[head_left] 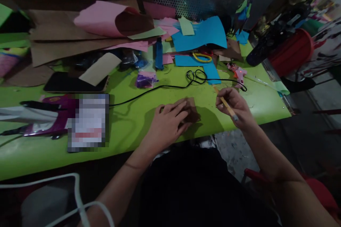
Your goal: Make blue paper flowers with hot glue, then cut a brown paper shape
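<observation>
My left hand (167, 122) lies flat with its fingers stretched out, pressing a small brown paper piece (192, 110) onto the lime-green table (138, 127). To its right, my right hand (234, 108) is closed around a thin pencil (226, 103) that slants up to the left, its tip hovering just right of the brown piece. Most of the brown piece is hidden under my left fingers.
A black cable (165, 87) loops across the table behind my hands. A pink glue gun (238, 73), yellow-handled scissors (201, 57), blue paper (199, 33), pink paper (101, 17) and brown sheets (61, 39) crowd the back. A dark phone (65, 83) and purple tool (53, 115) lie left.
</observation>
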